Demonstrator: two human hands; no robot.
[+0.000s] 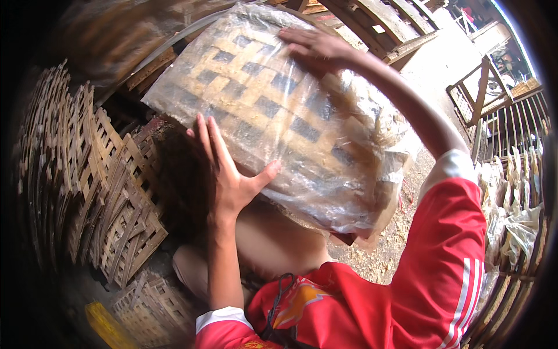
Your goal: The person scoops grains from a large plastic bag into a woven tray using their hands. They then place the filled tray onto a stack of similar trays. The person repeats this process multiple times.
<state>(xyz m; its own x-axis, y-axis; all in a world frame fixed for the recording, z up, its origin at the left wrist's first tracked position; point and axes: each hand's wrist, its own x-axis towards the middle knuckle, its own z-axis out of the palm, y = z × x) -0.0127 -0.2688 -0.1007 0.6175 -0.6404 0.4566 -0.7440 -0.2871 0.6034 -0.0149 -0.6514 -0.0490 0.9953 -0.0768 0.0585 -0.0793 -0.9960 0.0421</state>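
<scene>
A woven slatted panel (261, 109) lies tilted before me, above my thighs, covered with a wrinkled clear plastic sheet (340, 187) that bunches up at its right end. Yellowish crumbs stick to it. My left hand (231, 174) rests at the panel's near left edge, fingers spread and thumb over the plastic. My right hand (316, 48) is slightly blurred and lies flat on or just over the plastic near the far edge, its fingers extended. What supports the panel from below is hidden.
Stacked woven slat panels (122, 187) lean at the left, with another (150, 309) below them near a yellow bar (109, 325). Wooden frames (401, 30) stand at the top. At the right is a slatted rack (514, 126) with plastic sheets (518, 218). Crumbs litter the floor (388, 253).
</scene>
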